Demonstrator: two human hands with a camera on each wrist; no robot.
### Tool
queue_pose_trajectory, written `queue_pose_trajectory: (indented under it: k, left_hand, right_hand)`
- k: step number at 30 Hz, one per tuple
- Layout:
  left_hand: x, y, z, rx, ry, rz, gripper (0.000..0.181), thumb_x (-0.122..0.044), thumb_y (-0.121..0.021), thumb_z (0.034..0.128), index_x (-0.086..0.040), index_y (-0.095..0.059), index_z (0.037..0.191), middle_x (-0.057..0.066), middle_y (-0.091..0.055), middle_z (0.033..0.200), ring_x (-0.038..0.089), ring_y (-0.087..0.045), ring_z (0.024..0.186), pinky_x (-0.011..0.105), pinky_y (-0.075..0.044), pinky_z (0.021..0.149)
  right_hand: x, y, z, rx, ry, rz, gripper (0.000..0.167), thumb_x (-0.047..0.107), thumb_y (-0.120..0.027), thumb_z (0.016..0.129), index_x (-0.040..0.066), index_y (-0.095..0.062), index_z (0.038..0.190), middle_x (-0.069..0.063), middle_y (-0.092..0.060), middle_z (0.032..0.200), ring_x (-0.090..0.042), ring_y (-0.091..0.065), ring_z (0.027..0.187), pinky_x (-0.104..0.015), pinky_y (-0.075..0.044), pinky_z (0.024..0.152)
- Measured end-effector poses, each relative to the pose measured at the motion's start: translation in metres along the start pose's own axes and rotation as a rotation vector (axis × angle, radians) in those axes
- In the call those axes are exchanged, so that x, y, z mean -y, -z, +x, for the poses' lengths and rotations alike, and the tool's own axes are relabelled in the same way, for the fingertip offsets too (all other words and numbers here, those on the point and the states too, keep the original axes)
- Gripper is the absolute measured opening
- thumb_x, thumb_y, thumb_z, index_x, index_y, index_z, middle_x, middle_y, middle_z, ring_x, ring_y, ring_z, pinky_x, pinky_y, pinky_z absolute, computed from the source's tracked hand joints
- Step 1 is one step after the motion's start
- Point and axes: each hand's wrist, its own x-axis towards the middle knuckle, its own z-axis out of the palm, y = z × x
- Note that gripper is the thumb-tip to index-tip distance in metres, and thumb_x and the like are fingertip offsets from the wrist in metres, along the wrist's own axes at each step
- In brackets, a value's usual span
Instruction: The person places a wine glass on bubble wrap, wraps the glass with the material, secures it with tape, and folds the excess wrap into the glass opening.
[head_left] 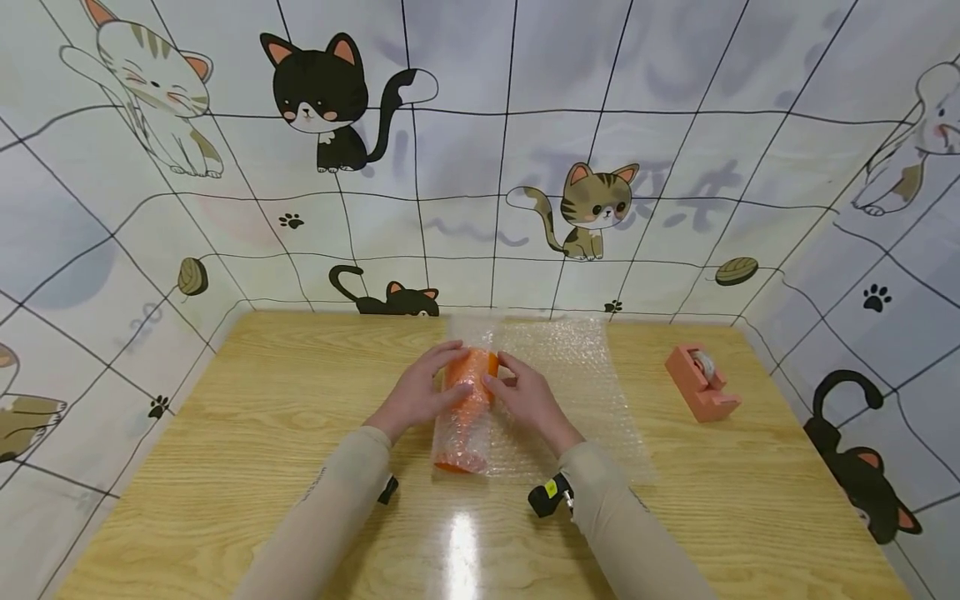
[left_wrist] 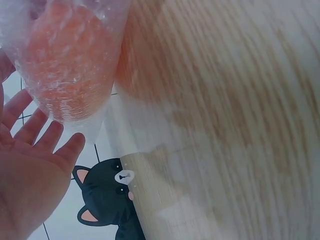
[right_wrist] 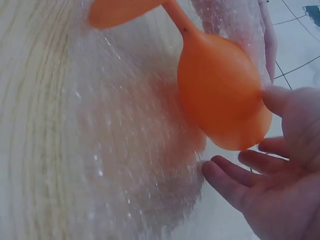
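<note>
An orange goblet (right_wrist: 222, 95) with a round bowl, thin stem and flat foot lies on its side on a sheet of bubble wrap (head_left: 562, 358). The sheet's left part is folded up over it, and orange shows through the film. My left hand (head_left: 416, 387) holds this fold from the left, thumb on top and fingers around the bowl end. From the right, my right hand (head_left: 528, 396) holds the goblet at the bowl, its thumb touching the bare orange side and its fingers near the rim. The right wrist view shows the stem and foot uncovered by film.
A pink tape dispenser (head_left: 701, 383) with a roll of tape stands at the right of the wooden table (head_left: 300, 358). Cloth walls (head_left: 465, 167) printed with cats enclose the table at the back and both sides. Part of the bubble wrap spreads flat to the right.
</note>
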Motion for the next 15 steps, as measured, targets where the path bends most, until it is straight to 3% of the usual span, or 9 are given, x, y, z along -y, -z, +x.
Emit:
queue_pose_trajectory:
  k: [4, 10, 15]
  left_hand:
    - [-0.0003, 0.0005, -0.0004, 0.006, 0.014, 0.001, 0.06, -0.033, -0.073, 0.0974, -0.019, -0.052, 0.152, -0.001, -0.037, 0.165, 0.03, -0.031, 0.154, 0.056, -0.03, 0.121]
    - [0.0002, 0.0036, -0.0021, 0.019, 0.011, -0.007, 0.061, -0.036, -0.071, 0.0982, -0.02, -0.051, 0.153, -0.003, -0.035, 0.166, 0.03, -0.03, 0.154, 0.057, -0.03, 0.121]
    - [0.0006, 0.0069, -0.003, 0.042, 0.0, -0.008, 0.06, -0.033, -0.071, 0.0987, -0.019, -0.051, 0.153, -0.003, -0.034, 0.167, 0.03, -0.029, 0.155, 0.057, -0.029, 0.121]
  right_hand:
    - [-0.0025, -0.0005, 0.0022, 0.045, 0.015, -0.028, 0.061, 0.036, -0.062, 0.105, 0.013, -0.043, 0.158, -0.012, -0.05, 0.156, -0.034, -0.063, 0.126, -0.048, -0.054, 0.102]
    - [0.0029, -0.0003, 0.0018, 0.046, 0.043, -0.09, 0.056, 0.037, -0.062, 0.104, 0.011, -0.048, 0.153, -0.013, -0.054, 0.151, -0.036, -0.066, 0.121, -0.048, -0.055, 0.1]
    - [0.0062, -0.001, -0.0003, 0.048, 0.029, -0.07, 0.055, 0.035, -0.064, 0.103, 0.008, -0.051, 0.149, -0.016, -0.055, 0.148, -0.038, -0.066, 0.121, -0.04, -0.062, 0.084]
